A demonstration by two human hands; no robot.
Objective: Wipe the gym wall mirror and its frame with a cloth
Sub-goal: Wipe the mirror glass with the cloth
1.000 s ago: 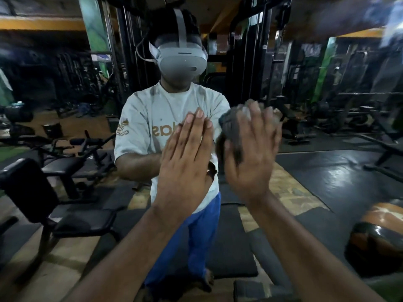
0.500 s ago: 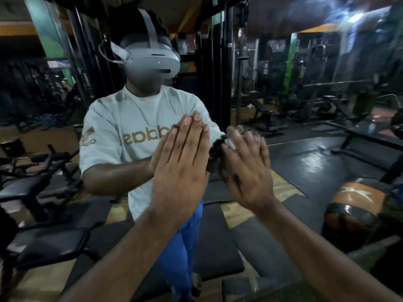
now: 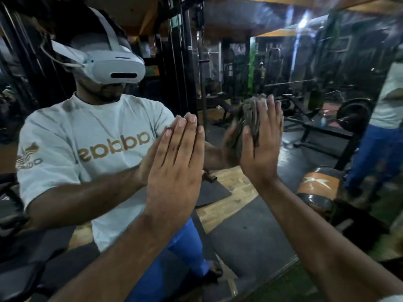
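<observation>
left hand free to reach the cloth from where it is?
Probably yes. The left hand lies flat and open on the mirror, holding nothing, beside the right hand, which presses the cloth to the glass. Nothing sits between them.

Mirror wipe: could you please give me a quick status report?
Left hand flat on mirror, fingers straight. Right hand presses cloth against glass. Nothing blocking.

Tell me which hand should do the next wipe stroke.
Right. The right hand already presses the cloth flat against the mirror; the left hand lies bare on the glass with straight fingers, likely just bracing.
</observation>
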